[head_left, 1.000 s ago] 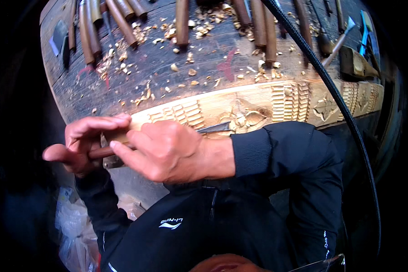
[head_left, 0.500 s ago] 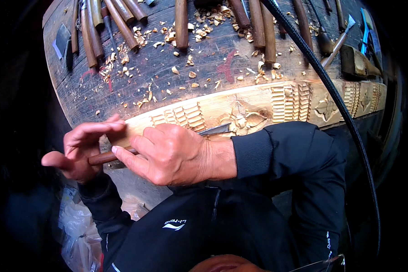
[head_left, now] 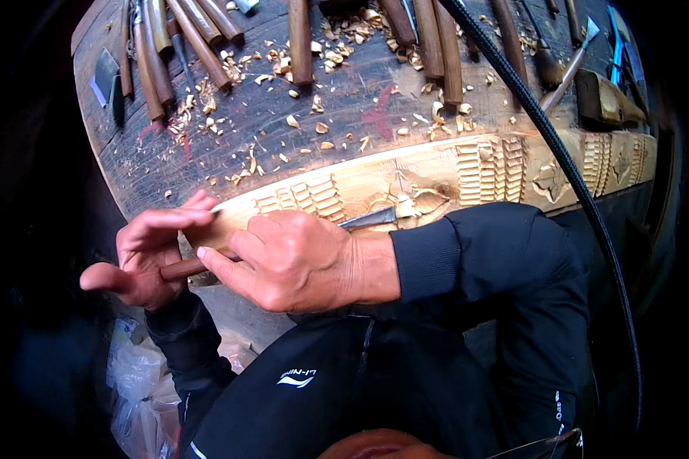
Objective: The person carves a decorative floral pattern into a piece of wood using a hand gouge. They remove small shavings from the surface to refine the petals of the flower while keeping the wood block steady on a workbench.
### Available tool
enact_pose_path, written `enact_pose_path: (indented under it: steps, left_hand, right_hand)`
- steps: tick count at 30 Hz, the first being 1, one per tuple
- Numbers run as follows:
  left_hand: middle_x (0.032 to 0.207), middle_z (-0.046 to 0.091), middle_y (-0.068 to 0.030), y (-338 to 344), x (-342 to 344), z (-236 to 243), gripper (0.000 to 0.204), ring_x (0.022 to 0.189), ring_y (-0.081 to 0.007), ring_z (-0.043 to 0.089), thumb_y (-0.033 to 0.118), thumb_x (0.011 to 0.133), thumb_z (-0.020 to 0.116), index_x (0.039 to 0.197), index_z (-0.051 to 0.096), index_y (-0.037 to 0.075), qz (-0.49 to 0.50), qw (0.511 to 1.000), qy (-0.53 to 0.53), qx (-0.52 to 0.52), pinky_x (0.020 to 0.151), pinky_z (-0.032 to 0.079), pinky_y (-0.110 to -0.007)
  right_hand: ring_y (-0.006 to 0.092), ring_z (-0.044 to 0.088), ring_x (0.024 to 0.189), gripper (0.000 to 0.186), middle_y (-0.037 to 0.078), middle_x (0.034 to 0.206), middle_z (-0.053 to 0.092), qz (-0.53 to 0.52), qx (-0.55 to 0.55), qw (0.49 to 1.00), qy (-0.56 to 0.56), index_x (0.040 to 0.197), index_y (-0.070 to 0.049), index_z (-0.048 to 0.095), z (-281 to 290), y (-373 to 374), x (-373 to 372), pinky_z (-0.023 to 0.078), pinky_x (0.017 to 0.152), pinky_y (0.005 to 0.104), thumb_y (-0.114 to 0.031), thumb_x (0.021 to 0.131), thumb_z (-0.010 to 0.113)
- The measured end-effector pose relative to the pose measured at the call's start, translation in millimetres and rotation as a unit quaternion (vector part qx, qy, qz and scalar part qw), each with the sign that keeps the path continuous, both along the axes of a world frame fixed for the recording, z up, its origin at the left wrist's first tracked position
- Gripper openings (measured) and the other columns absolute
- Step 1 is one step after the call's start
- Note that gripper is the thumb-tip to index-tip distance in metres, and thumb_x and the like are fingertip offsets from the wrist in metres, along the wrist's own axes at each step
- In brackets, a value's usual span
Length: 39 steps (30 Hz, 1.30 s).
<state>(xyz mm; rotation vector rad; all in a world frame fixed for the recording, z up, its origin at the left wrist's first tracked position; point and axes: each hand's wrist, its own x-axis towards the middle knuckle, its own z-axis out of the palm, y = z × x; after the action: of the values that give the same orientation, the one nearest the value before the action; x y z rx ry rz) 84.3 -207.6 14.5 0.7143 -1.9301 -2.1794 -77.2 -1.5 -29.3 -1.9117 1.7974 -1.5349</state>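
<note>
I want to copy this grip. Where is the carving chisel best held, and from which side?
Likely by the wooden handle of the carving chisel, from the person's left: it lies nearly level, blade toward the carved plank. The left hand wraps the handle end; the right hand covers the shaft.

A: Note the colours in front of you. The carved wooden panel point(head_left: 406, 180) is pale yellow, cut with blocks of parallel ridges and a leaf-like figure near its middle.

B: And the chisel you hold?

A: The chisel point(head_left: 364, 221) has a grey metal blade and a reddish-brown handle. Your sleeves are black; your jacket carries a small white mark on the chest.

B: The workbench?

A: The workbench point(head_left: 283, 130) is dark grey-brown plank with faint red streaks, speckled with pale yellow wood chips point(head_left: 321, 126). The spare tool handles point(head_left: 298, 42) lying on it are brown. The cable point(head_left: 566, 164) is black, with a fine woven pattern.
</note>
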Motion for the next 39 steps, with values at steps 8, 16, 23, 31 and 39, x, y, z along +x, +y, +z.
enact_pose_path:
  steps: [8,16,23,31,39]
  left_hand:
    - [0.116,0.079,-0.032,-11,11,14,0.142,0.122,-0.0457,0.075,0.112,0.077,0.019,0.119,0.073,-0.012,-0.019,1.0,0.019,0.008,0.125,0.038,-0.068]
    - [0.134,0.072,-0.0322,30,52,26,0.133,0.129,-0.0429,0.07,0.106,0.084,0.034,0.14,0.064,-0.011,0.001,0.998,-0.003,0.061,0.117,0.05,-0.058]
    - [0.131,0.073,-0.0347,48,65,24,0.137,0.125,-0.0425,0.073,0.107,0.08,0.041,0.136,0.065,-0.015,0.025,0.996,-0.046,0.072,0.112,0.057,-0.052]
    - [0.128,0.074,-0.0355,35,54,17,0.134,0.123,-0.0431,0.074,0.106,0.083,0.042,0.129,0.069,-0.017,0.0,0.996,-0.025,0.084,0.112,0.056,-0.052]
    - [0.126,0.075,-0.0361,29,51,22,0.126,0.123,-0.0445,0.074,0.102,0.088,0.038,0.126,0.073,-0.013,-0.034,0.997,0.006,0.063,0.113,0.054,-0.054]
  right_hand:
    - [0.0195,0.065,0.065,0.039,0.008,0.08,0.064,0.0,-0.008,1.0,0.001,0.12,0.003,0.078,2,0,0,0.051,0.054,0.0332,-0.014,0.086,0.073]
    - [0.016,0.064,0.07,0.042,0.008,0.082,0.066,0.079,-0.099,0.989,0.077,0.12,0.007,0.077,4,6,15,0.046,0.056,0.0289,-0.016,0.086,0.071]
    - [0.0169,0.067,0.072,0.037,0.008,0.083,0.067,0.083,-0.093,0.987,0.099,0.12,0.005,0.077,2,6,18,0.048,0.055,0.0283,-0.016,0.089,0.071]
    - [0.0168,0.067,0.073,0.036,0.006,0.083,0.065,0.075,-0.073,0.992,0.071,0.119,0.004,0.076,-2,3,18,0.05,0.055,0.0287,-0.015,0.09,0.072]
    - [0.024,0.071,0.069,0.029,0.013,0.075,0.068,0.079,-0.11,0.991,0.01,0.103,0.011,0.076,3,-3,18,0.057,0.054,0.0344,-0.012,0.087,0.071]
